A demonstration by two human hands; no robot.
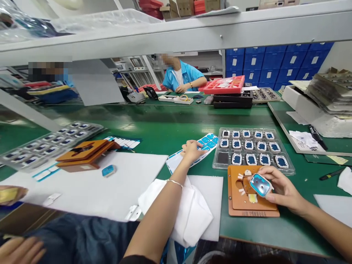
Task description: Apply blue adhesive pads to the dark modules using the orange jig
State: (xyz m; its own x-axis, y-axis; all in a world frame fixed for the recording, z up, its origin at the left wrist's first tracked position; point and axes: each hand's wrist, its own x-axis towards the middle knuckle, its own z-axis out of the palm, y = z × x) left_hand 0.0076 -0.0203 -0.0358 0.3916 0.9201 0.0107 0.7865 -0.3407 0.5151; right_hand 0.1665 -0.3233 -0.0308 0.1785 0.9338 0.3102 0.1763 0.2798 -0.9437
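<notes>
My right hand grips a small rounded-square casing by its edges, its glossy blue face turned toward me. The casing is held just over an orange-brown fixture plate with a cut-out and small white and yellow pads. My left hand is on a white sheet of blue film stickers, fingers bent against it; the fingertips are partly hidden, so I cannot see whether a sticker is lifted. A clear tray holding several similar casings lies beyond the fixture. Beneath my left forearm is a crumpled white cloth.
At left are a white mat, a loose blue-faced casing, another brown fixture and a second filled tray. A neighbour's hand shows at lower left. A worker in blue sits opposite. A grey shelf beam crosses above.
</notes>
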